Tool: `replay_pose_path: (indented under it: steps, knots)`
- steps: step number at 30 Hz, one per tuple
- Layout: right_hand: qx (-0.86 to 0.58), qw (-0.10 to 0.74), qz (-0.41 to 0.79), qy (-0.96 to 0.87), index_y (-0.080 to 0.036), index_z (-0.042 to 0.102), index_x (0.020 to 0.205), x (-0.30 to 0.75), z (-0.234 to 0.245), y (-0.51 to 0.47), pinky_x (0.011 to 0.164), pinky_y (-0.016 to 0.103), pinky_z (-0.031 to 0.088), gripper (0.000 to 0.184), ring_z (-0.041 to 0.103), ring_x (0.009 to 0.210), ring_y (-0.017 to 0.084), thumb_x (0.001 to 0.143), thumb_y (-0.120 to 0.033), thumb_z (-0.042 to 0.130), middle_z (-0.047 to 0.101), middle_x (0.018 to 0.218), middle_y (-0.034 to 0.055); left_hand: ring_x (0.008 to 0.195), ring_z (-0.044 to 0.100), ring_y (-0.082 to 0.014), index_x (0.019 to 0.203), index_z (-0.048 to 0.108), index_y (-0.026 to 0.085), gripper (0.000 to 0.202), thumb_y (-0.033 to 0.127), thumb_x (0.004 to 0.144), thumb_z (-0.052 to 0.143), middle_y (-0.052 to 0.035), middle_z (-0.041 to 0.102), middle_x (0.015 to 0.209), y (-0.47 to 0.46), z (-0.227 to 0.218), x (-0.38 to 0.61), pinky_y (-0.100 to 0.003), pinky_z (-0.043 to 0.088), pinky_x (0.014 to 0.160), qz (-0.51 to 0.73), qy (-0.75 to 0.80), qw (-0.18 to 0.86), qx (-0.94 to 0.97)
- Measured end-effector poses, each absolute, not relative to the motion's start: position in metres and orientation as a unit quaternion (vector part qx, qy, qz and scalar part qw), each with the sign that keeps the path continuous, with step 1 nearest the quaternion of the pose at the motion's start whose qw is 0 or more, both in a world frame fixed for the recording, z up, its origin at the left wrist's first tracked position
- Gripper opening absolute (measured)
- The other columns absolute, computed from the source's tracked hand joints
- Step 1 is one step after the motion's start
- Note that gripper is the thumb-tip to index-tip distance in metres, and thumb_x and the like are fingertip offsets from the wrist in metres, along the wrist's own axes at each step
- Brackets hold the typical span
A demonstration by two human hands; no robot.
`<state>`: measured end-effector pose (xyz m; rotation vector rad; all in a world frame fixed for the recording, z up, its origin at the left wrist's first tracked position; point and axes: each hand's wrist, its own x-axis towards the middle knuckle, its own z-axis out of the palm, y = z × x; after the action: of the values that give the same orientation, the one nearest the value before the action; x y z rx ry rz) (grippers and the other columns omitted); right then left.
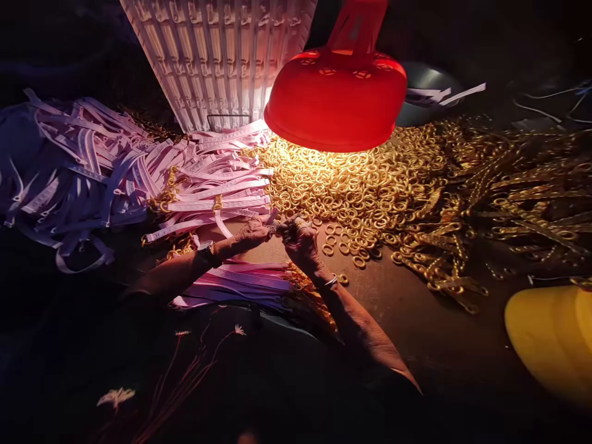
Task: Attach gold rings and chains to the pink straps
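Close together over the table, my two hands meet at their fingertips. The fingers of my left hand (253, 235) are closed on a narrow pink strap (272, 216), whose short end sticks up between the hands. My right hand (300, 242) is curled shut against it, and what it pinches is too small and dark to make out. Just beyond my fingers spreads a pile of gold rings (356, 185). Bundles of pink straps (222, 191) lie past my left hand. More straps (240, 283) lie below my wrists, with gold pieces at their right ends.
A red lamp (335, 102) hangs low over the rings. Behind it stands a pale ribbed panel (222, 61). At the right lie gold twisted strips (522, 185) and a yellow container (550, 339). A metal bowl (430, 80) holding white strips sits at the back.
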<state>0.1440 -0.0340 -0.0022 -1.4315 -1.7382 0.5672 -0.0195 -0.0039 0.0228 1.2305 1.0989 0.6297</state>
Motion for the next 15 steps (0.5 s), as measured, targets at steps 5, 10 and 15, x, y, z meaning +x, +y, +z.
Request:
replay_pose_path:
  steps: [5, 10, 15]
  knots:
    - [-0.532, 0.397, 0.139, -0.735, -0.018, 0.060, 0.080, 0.147, -0.009, -0.021, 0.067, 0.029, 0.044, 0.020, 0.058, 0.069, 0.017, 0.087, -0.035, 0.053, 0.065, 0.072, 0.0096, 0.044, 0.040, -0.0087, 0.063, 0.061, 0.014, 0.021, 0.032, 0.074, 0.066, -0.0002, 0.050, 0.050, 0.015, 0.029, -0.024, -0.024, 0.029, 0.045, 0.176, 0.453, 0.693, 0.533]
    - [-0.487, 0.568, 0.396, -0.531, -0.022, 0.057, 0.084, 0.159, 0.015, 0.010, 0.071, 0.034, 0.052, 0.036, 0.061, 0.071, 0.017, 0.088, -0.057, 0.053, 0.066, 0.083, 0.0050, 0.048, 0.041, -0.0077, 0.079, 0.067, 0.012, 0.030, 0.041, 0.073, 0.074, -0.0004, 0.056, 0.055, 0.022, 0.023, -0.010, -0.022, 0.034, 0.050, 0.308, 0.420, 0.695, 0.495]
    - [-0.454, 0.580, 0.518, -0.435, -0.023, 0.051, 0.079, 0.187, 0.043, 0.028, 0.052, 0.027, 0.047, 0.040, 0.052, 0.057, 0.011, 0.078, -0.060, 0.065, 0.059, 0.073, -0.0008, 0.049, 0.045, -0.0076, 0.079, 0.062, 0.012, 0.051, 0.061, 0.073, 0.072, -0.0013, 0.056, 0.058, 0.022, 0.009, 0.005, -0.021, 0.035, 0.048, 0.363, 0.375, 0.776, 0.355]
